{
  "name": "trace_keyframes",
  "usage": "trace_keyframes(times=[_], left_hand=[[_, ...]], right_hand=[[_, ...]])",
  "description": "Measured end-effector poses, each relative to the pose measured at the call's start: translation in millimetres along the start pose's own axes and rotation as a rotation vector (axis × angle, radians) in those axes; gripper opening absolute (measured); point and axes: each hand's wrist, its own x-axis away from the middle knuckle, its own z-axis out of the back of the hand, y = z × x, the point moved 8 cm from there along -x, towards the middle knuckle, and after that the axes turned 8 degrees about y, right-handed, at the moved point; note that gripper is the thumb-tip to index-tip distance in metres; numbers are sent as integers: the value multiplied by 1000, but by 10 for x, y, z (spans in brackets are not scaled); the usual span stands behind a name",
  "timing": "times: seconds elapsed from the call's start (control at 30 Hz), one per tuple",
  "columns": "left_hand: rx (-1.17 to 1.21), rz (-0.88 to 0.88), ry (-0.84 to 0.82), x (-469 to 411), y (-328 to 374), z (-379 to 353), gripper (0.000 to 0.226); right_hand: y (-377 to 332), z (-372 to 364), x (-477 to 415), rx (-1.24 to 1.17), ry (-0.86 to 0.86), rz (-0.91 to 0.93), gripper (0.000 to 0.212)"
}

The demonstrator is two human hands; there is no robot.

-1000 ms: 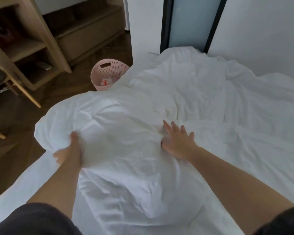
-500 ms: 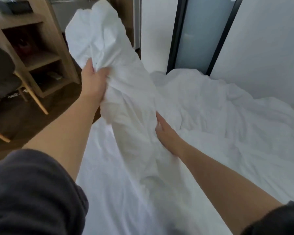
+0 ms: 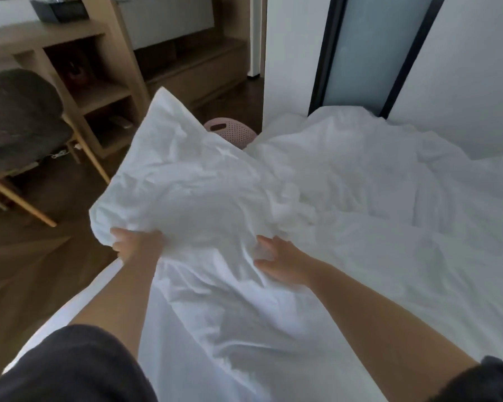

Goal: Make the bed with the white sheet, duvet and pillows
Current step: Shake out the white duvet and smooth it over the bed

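A white duvet (image 3: pixel 204 187) is bunched and lifted over the left side of the bed, its far corner pointing up towards the shelves. My left hand (image 3: pixel 137 245) grips its near left edge, fingers buried in the cloth. My right hand (image 3: pixel 279 262) pinches a fold of the same duvet a little to the right. More crumpled white bedding (image 3: pixel 389 198) covers the mattress up to the wall. The white sheet (image 3: pixel 70 309) shows along the bed's left edge. No pillow is clearly distinguishable.
A pink perforated basket (image 3: pixel 233 130) stands on the floor behind the lifted duvet. A wooden shelf unit (image 3: pixel 99 82) and a dark chair (image 3: pixel 21 123) stand at the left on the brown floor. A dark-framed glass door (image 3: pixel 372 50) is behind the bed.
My left hand has come down from head height with the duvet, which now spreads wide and low. My right hand has shifted from resting flat to pinching a fold.
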Motion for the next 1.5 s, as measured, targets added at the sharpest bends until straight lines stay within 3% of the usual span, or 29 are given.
trace_keyframes(times=[0.1,0.23,0.33,0.43,0.57,0.7,0.8,0.9,0.97,1.03,1.1,1.2,1.3,1.37,1.43,1.5], left_hand=[[-277,-435,-76,367,280,-299,78],[-761,-845,-115,900,550,-848,73],[-774,-1092,-193,1380,712,-1268,58],[-772,-1190,-218,1615,923,-1602,61],[-797,-1177,-215,1540,1444,-2004,66],[-773,-1172,-176,1294,1988,-2279,49],[-914,-1054,-419,1190,2015,-2546,29],[-1058,-761,-619,1035,1981,-2619,21],[-860,-772,-452,822,2305,-2614,14],[-579,-795,-365,618,2436,-2722,26],[-420,-670,-543,528,2248,-2935,60],[-647,-639,-579,315,2036,-3041,97],[-1015,-704,-620,224,1933,-3022,112],[-1055,-806,-459,300,2108,-2831,80],[-961,-922,-50,296,2632,-2467,33],[-922,-1012,275,292,3211,-2076,20]], right_hand=[[44,76,22,119,56,15,62],[480,352,36,313,128,-87,60],[988,618,40,381,161,-185,60],[1362,828,-45,410,189,-201,57],[1563,1028,-345,353,197,-170,63],[1609,1208,-760,365,221,-144,63],[1719,1336,-1022,342,272,-147,60],[1846,1227,-1197,334,204,-130,67],[1928,1122,-1338,344,155,-119,75],[2009,994,-1476,386,126,-107,81],[2085,890,-1564,444,119,-94,84],[2170,863,-1631,451,114,-69,86],[2171,922,-1634,448,80,-75,88],[2103,978,-1606,411,77,-93,89],[1902,1166,-1611,361,164,-70,84],[1605,1493,-1679,364,348,12,76]])
